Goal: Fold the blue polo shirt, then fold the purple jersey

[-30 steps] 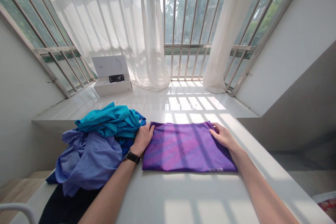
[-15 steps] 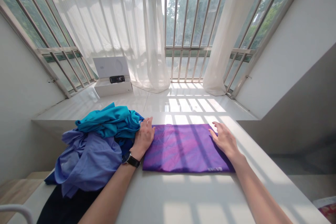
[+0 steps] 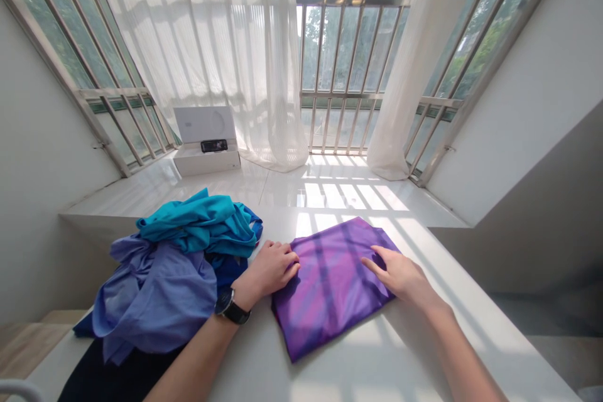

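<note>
A folded purple garment (image 3: 334,289) lies flat but turned at an angle on the white table, with bars of shadow across it. At its left edge, the fingers of my left hand (image 3: 271,269) are curled around the fabric; a black watch (image 3: 232,306) is on that wrist. My right hand (image 3: 405,276) rests over the garment's right side, thumb and index finger apart, the other fingers partly hidden. Left of my left hand is a heap of loose clothes: a teal garment (image 3: 198,220) on top, a periwinkle one (image 3: 157,295) in front, and darker blue fabric beneath.
An open white box (image 3: 207,160) holding a black device (image 3: 213,146) stands on the window ledge at the back left. Sheer white curtains (image 3: 226,63) hang before barred windows. The white table (image 3: 348,367) ends at a slanted edge on the right, beside a lower area.
The purple garment has been turned, its near left corner now closer to me, and it looks narrower. White lettering on its near edge is out of sight. Both hands have moved inward onto it.
</note>
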`<state>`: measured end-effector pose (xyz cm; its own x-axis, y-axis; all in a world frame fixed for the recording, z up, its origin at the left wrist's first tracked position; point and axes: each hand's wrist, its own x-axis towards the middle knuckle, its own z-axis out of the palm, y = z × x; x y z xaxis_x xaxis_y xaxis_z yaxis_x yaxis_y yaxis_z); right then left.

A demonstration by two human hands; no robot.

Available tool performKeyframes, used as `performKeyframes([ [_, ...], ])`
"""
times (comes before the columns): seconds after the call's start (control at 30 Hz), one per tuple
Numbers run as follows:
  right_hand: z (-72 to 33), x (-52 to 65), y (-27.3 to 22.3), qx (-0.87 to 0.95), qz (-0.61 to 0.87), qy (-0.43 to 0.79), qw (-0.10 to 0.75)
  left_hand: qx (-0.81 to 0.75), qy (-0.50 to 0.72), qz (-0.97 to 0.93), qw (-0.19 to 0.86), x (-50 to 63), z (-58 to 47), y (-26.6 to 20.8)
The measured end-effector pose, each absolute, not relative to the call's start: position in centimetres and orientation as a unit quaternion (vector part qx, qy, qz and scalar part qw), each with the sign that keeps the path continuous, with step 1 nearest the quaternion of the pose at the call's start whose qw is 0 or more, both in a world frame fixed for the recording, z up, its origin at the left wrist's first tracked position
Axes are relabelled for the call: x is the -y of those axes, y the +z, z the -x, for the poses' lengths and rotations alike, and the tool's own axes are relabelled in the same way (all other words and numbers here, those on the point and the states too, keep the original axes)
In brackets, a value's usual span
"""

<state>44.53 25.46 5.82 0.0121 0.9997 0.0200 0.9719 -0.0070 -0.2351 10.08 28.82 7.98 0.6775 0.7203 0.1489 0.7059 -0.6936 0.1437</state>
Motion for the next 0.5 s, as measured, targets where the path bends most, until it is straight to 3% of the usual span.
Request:
performKeyframes([
  [0.17, -44.4, -25.6, 5.2, 0.717, 0.692, -0.042, 0.074, -0.278, 0.111, -0.951, 0.076, -26.9, -11.9, 7.8],
  [0.37, -43.7, -25.6, 6.1, 0.685, 0.726, 0.044, 0.047, -0.196, 0.174, -0.959, 0.109, -25.1, -13.8, 6.6],
  [0.5, -43.4, -25.8, 5.1, 0.723, 0.676, 0.081, 0.114, -0.226, 0.140, -0.957, 0.119, -24.7, -13.8, 7.1],
])
